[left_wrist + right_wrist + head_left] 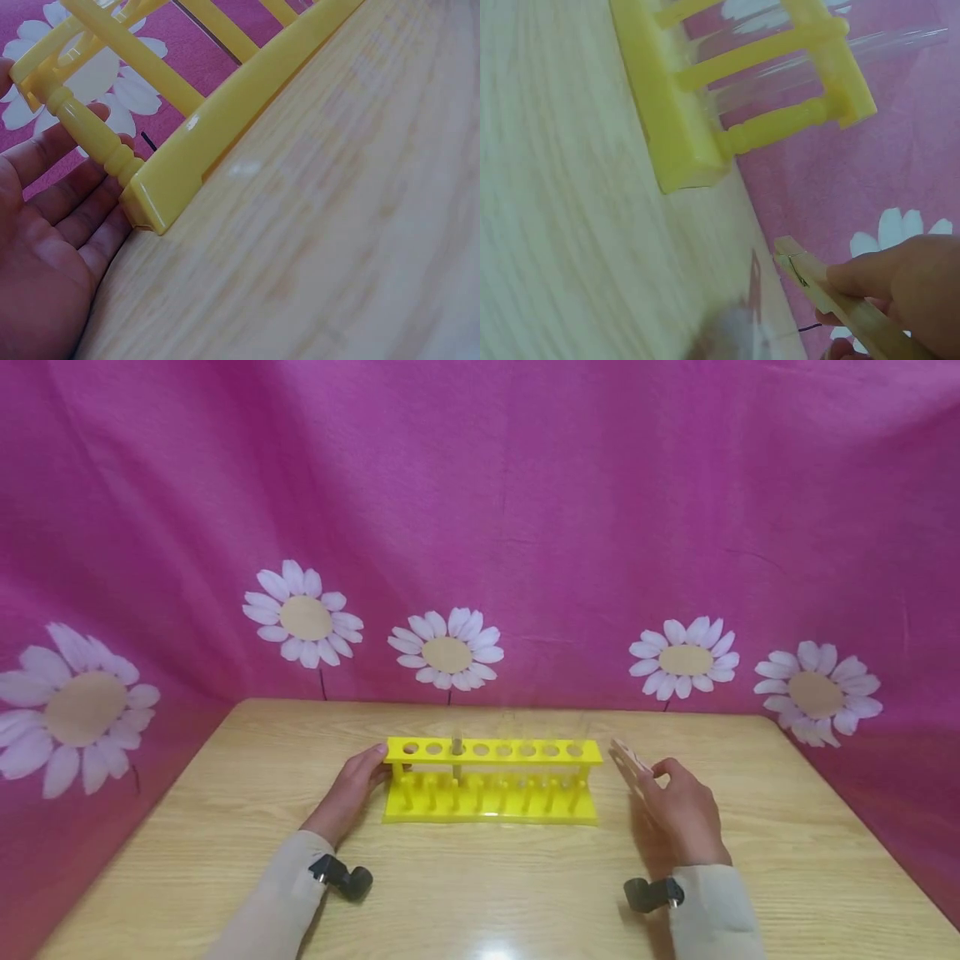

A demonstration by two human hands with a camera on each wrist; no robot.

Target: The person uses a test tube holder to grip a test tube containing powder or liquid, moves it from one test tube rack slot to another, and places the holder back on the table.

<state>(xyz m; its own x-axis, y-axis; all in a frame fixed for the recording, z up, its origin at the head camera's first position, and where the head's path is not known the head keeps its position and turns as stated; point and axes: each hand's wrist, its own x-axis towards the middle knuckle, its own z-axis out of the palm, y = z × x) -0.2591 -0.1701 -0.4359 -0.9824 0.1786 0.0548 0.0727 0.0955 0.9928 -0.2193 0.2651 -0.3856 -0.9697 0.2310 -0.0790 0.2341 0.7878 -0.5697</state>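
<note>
A yellow test tube rack stands upright on the table, with a row of round holes and pegs. One test tube with a darker look sits in its third hole from the left. Several clear tubes stand in the right half; one clear test tube sticks out past the top bar in the right wrist view. My left hand holds the rack's left end, thumb at the top bar and fingers behind the end post. Right of the rack, my right hand pinches a wooden test tube holder, its tip angled toward the rack.
The light wooden table reaches back to a pink cloth printed with white daisies. Black wrist mounts sit on both sleeves. Bare tabletop shows in front of the rack.
</note>
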